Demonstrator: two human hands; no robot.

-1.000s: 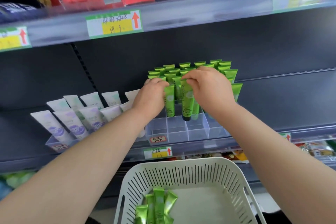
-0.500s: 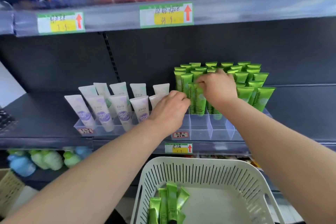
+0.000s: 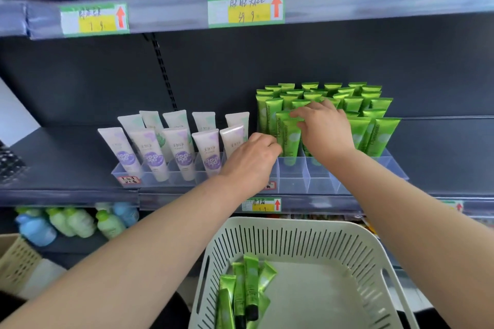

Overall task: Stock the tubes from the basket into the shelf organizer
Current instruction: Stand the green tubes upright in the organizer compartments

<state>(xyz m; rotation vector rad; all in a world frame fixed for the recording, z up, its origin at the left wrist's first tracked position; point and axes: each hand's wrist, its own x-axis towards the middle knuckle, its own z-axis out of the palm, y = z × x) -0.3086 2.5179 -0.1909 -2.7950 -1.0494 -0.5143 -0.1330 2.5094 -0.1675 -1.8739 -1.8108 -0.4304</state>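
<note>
Nearest me is the basket [image 3: 294,232], with the loose tubes [image 3: 246,291] piled in its left corner. I count about six, though they overlap and the count is not firm. They look light, soft-walled and glossy, so I judge them slippery. The best grip is across the flat crimped end or around the body just above the cap, without squeezing hard.

Above the basket, my left hand [image 3: 251,160] is curled at the front of the clear organizer [image 3: 294,181] on the shelf. Its fingers are hidden behind the knuckles, so I cannot tell whether they hold anything. My right hand [image 3: 326,128] reaches further in, its fingers [image 3: 296,114] pinching the crimped top of a green tube [image 3: 291,139] that stands cap-down in a cell. The front row of cells below it looks unfilled.

Behind stand the stocked tubes [image 3: 374,120], more than twenty, too packed to count exactly. To the left are ten white tubes [image 3: 181,147] in two rows of five.
</note>
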